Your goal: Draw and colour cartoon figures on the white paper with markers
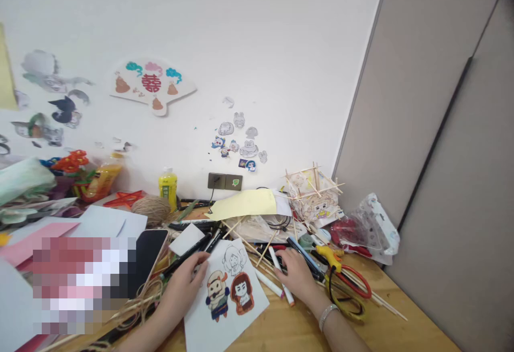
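Note:
A white sheet of paper (251, 322) lies on the wooden table in front of me, with two coloured cartoon figures and one uncoloured line drawing on it. My left hand (191, 272) rests over the sheet's left edge, fingers loosely bent and apart, beside a black marker (187, 255). To the right of the sheet, my right hand (296, 269) has its thumb and fingers around a white marker (287, 294) with an orange end. Another white marker (270, 282), with a purple end, lies between that one and the sheet.
Yellow-handled scissors (330, 260), thin wooden sticks (385, 304) and a clear plastic package (367, 229) lie at right. A dark phone (146, 263), a ball of twine (150, 211) and papers are at left. A yellow bottle (167, 187) stands by the wall.

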Tool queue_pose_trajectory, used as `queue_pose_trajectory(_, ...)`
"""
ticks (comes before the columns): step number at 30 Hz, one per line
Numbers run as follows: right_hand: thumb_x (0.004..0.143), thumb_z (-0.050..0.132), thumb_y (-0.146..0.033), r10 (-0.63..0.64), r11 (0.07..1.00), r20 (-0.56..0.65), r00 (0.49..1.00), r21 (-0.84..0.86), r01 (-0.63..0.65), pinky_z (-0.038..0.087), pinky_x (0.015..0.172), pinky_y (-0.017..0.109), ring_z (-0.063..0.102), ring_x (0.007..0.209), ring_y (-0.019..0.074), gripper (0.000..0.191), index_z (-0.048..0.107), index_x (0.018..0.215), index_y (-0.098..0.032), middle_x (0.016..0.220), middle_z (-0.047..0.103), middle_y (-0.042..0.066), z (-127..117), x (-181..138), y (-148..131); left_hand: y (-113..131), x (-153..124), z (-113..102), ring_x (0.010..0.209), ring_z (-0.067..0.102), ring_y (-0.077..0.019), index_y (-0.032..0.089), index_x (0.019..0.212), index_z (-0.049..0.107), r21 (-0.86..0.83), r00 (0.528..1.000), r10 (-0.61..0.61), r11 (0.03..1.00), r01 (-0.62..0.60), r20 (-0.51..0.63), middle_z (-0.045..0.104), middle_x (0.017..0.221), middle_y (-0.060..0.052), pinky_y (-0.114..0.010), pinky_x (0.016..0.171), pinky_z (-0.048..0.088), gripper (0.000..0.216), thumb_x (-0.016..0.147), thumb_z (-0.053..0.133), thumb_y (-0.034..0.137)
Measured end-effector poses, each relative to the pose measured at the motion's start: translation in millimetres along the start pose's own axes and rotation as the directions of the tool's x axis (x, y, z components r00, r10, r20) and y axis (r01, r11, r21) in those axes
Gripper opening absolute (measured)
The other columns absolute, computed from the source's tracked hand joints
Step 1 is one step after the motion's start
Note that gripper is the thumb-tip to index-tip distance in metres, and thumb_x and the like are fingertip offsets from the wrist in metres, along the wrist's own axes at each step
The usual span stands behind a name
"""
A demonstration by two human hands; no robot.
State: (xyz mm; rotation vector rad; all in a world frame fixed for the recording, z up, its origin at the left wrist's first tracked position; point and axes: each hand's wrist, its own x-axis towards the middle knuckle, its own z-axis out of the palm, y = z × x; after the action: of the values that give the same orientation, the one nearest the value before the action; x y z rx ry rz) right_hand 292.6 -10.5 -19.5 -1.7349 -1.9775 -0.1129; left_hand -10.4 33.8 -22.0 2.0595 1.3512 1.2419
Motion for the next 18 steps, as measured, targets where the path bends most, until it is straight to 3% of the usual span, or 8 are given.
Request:
queue_pose_trajectory(5, 0.074, 0.05, -0.006, 0.011, 1.0, -0.002, 1.0, -0.008, -0.011, 0.039, 0.074, 0.03, 0.058, 0.082, 0.0229, 0.03, 0.066, 0.098, -0.015, 0.083, 0.065, 0.007, 0.0, 0.9, -0.9, -0.2, -1.4, 1.3, 0.092, 0.064, -0.0262, 0.021, 0.093, 0.061, -0.041, 1.0, -0.023, 0.999, 0.023, -0.008, 0.069, 0.096, -0.007, -0.037, 0.082, 0.051, 0.032, 0.084, 0.042, 0.045)
queue_pose_trajectory(18, 0.073, 0.048, -0.006, -0.05, 0.999, -0.014, 0.999, 0.017, 0.05, 0.04, 0.073, 0.032, 0.056, 0.08, 0.0244, 0.031, 0.065, 0.099, -0.012, 0.079, 0.063, 0.008, 8.1, 1.5, 9.2, -0.3, -1.1, 3.8, 0.093, 0.062, -0.0268, 0.021, 0.093, 0.061, -0.165, 0.997, -0.07, 0.984, 0.066, -0.016, 0.068, 0.096, -0.007, -0.039, 0.084, 0.048, 0.028, 0.079, 0.049, 0.043)
